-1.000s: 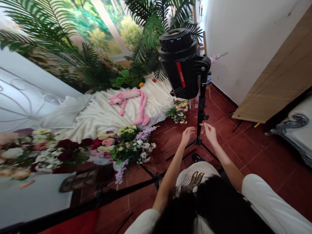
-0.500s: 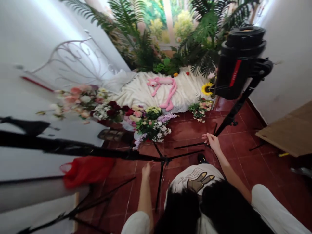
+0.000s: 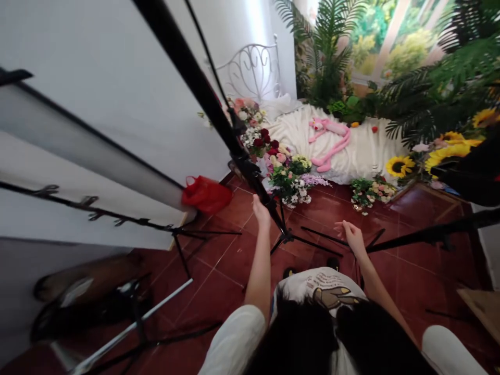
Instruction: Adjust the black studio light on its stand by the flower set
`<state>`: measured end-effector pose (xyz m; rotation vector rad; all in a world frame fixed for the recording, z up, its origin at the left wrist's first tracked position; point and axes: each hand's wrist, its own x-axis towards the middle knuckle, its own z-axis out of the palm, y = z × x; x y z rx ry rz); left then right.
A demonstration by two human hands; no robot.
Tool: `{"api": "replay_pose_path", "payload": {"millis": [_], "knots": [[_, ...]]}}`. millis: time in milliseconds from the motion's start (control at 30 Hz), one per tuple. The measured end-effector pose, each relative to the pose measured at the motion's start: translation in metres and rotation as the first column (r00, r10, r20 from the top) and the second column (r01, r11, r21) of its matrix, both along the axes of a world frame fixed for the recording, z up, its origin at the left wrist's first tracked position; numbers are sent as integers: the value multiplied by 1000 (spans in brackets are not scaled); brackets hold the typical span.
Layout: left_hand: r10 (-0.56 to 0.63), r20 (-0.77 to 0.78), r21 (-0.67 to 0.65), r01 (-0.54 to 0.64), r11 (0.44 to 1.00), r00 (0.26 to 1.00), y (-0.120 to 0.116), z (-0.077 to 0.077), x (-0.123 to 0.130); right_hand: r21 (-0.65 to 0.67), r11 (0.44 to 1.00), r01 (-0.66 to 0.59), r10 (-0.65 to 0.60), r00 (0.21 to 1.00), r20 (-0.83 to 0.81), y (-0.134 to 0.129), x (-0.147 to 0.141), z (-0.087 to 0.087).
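My left hand (image 3: pixel 261 211) is raised against the lower part of a black light stand (image 3: pixel 203 99), on its left side; its fingers are partly hidden, so a grip cannot be made out. Just above the floor in this view, my right hand (image 3: pixel 351 235) has its fingers apart and holds nothing. It is close to the legs of a second black stand (image 3: pixel 433 230) on the right. The first stand's spread legs (image 3: pixel 287 237) rest on the red tiles between my hands and in front of my shoes.
Beyond lies a white draped bed (image 3: pixel 367 151) with a pink plush toy (image 3: pixel 332 127), flowers (image 3: pixel 289 172) and palms around it. A red bag (image 3: pixel 207 194) sits by the left wall. More stands (image 3: pixel 182 232) are at left, a brown board (image 3: pixel 480 312) at right.
The view has turned left, so the bed and flowers appear farther right. My left hand is now higher beside the stand. The right hand is still open near the right stand.
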<state>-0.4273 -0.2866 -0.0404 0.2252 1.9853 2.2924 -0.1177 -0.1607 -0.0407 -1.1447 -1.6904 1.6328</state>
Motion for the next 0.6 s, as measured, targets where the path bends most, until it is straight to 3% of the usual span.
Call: {"api": "replay_pose_path", "payload": {"millis": [67,267,600], "knots": [[14,18,39,-15,999,1000,12,8,3,-3,999,-47,47,999,11,-5,-9,1],[276,33,33,-277,960,961,33,12,5,4,987,-158,158,987,17,-14,-36,4],[350,-59,-21,-351,936,935,34,12,10,-13,926,-378,378,926,-9,-24,-109,5]]}}
